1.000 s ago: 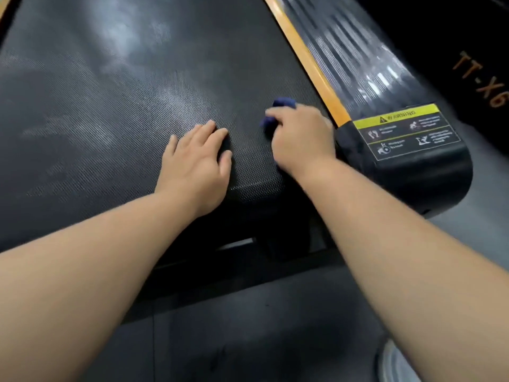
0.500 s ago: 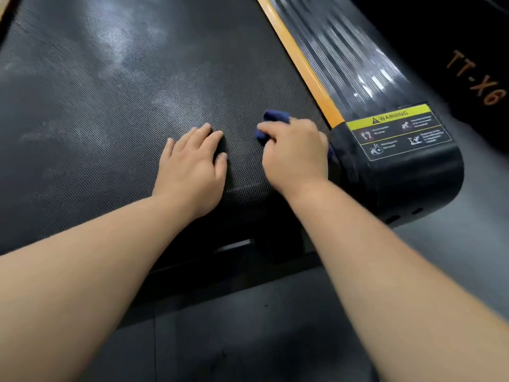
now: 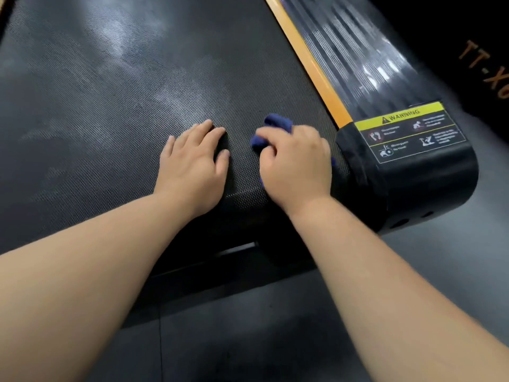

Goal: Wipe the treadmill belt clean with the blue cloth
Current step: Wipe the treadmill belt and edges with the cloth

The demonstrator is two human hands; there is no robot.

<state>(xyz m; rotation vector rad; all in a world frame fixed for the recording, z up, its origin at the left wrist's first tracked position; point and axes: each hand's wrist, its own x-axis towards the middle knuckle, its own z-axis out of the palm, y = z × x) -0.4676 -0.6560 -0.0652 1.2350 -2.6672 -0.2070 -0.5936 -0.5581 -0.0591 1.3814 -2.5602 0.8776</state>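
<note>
The black textured treadmill belt [image 3: 115,95] fills the upper left and shows pale smears. My right hand [image 3: 297,164] grips the bunched blue cloth [image 3: 276,124] and presses it onto the belt near its rear right corner; most of the cloth is hidden under the hand. My left hand [image 3: 192,164] lies flat on the belt just to the left, fingers straight, a small gap apart from the right hand.
An orange strip [image 3: 308,64] edges the belt on the right, beside a ribbed black side rail [image 3: 366,56]. A black end cap with a yellow warning label [image 3: 407,133] sits right of my right hand. Grey floor [image 3: 248,334] lies below the belt's rear edge.
My right hand has slid the cloth slightly left, away from the orange strip. My left hand has stayed flat in place.
</note>
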